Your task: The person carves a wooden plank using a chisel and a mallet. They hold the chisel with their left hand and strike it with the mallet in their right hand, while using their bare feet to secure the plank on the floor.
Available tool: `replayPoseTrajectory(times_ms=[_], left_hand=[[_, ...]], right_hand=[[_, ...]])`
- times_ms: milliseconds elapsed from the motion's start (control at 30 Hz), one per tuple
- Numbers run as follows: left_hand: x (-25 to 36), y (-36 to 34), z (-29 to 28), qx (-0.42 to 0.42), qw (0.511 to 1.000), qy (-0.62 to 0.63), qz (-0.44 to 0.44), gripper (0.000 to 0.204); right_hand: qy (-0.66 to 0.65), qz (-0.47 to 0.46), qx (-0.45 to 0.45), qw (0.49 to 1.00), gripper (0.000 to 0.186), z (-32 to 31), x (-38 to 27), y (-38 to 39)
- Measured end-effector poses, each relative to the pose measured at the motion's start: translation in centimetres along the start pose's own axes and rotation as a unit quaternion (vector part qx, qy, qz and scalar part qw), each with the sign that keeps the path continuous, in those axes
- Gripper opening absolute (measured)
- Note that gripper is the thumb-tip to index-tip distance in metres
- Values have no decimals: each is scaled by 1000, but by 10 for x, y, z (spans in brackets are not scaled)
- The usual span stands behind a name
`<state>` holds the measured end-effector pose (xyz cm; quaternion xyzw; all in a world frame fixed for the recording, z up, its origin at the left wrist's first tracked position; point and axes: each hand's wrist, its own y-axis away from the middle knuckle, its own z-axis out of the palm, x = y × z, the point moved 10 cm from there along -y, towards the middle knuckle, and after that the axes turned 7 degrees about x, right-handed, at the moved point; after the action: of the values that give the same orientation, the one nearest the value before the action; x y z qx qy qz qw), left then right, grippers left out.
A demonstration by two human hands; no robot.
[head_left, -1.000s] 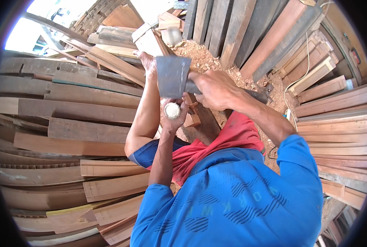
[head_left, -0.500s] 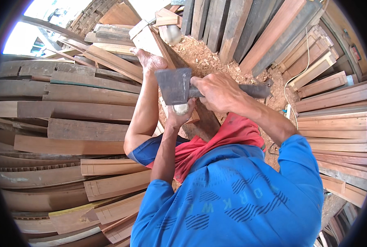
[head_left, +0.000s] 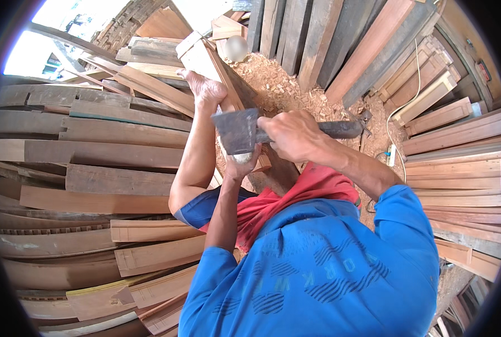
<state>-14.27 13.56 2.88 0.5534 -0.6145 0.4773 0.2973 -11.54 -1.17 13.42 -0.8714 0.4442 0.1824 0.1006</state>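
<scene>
My right hand (head_left: 291, 133) is closed around the thick dark handle of a mallet (head_left: 236, 132), close to its head. The mallet's dark, block-like head covers part of my left hand (head_left: 243, 167), which is wrapped around an upright tool with a pale, rounded butt (head_left: 239, 159). The tool's lower end is hidden, so its kind is not shown. The head is over or against that butt; contact cannot be made out. Below lies a long reddish wooden piece (head_left: 229, 84), with my bare left foot (head_left: 204, 88) beside it.
Stacked boards (head_left: 121, 177) fill the left side. Upright planks (head_left: 323, 45) lean at the back, above a heap of wood chips (head_left: 278, 78). More timber (head_left: 458, 174) is piled at right, near a pale cable (head_left: 389, 126). A round pale object (head_left: 236, 49) stands at the back.
The mallet's head has come down slightly toward me and now hides more of the pale butt. My right hand has shifted with it. My left hand keeps its grip.
</scene>
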Motion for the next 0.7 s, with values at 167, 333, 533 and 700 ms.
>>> replayPoseTrajectory(times_ms=[167,333,533,700], left_hand=[[6,-14,34,50,998,-18,28,34],[14,-48,127,-72,984,-163,-21,26],[50,-48,124,72,992,96,-36,25],[158,-15,128,-5,960,89,264,33]], right_hand=[[-319,-11,154,935,46,17,26,17],[-572,171,114,794,26,57,88,64],[-699,265,166,643,30,105,152,124],[-766,309,193,530,37,145,181,131]])
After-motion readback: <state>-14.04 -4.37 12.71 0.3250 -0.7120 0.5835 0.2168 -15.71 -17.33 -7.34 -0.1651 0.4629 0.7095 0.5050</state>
